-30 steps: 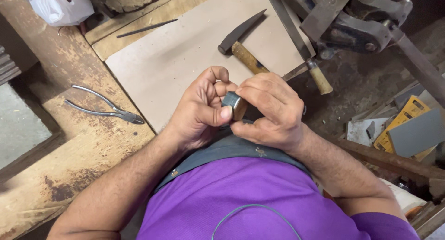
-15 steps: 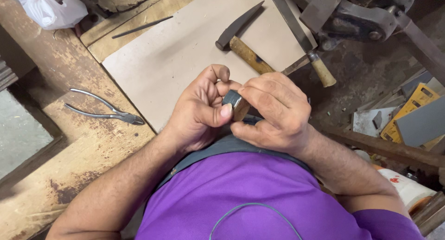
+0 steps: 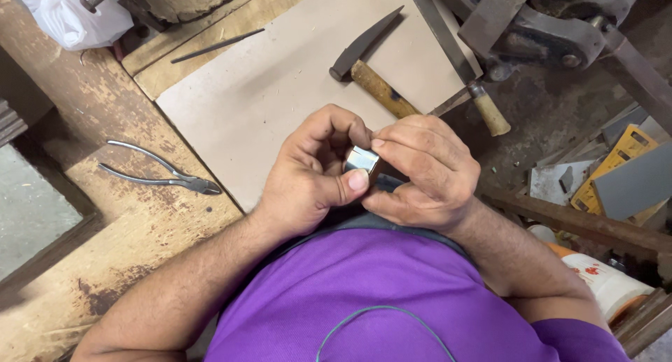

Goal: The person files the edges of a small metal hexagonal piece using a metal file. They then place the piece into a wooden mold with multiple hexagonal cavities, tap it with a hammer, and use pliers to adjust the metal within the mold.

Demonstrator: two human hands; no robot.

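Little has shifted since the earlier frame: both hands remain pressed together over the same small metal block (image 3: 362, 159), only the view has drifted a touch, and the hammer and pliers lie where they lay.

Fingers of the left hand (image 3: 315, 173) are curled narrow around the block, the thumb pressed on its near face and the fingertips wrapped over the far side. Fingers of the right hand (image 3: 427, 173) close on it from the other side, the forefinger tip touching its top edge and the rest folded beneath; a dark part pokes out under the block, but what it is cannot be told. The block, shiny and grey, sits between the two hands, held above the near edge of the tabletop, just in front of the person's purple shirt (image 3: 392, 299).

Beyond the hands a pale board (image 3: 280, 82) lies flat on the worn wooden tabletop (image 3: 105, 222). On the board rests a hammer (image 3: 367, 72) with a wooden handle, its dark head pointing away, and just beside it a second wooden-handled tool (image 3: 483, 107). A thin dark rod (image 3: 217, 46) lies near the board's far corner. Pliers (image 3: 161, 172) lie well apart to the left, handles spread. A heavy iron vise (image 3: 546, 26) stands at the far right, and a white plastic bag (image 3: 70, 16) at the far left.
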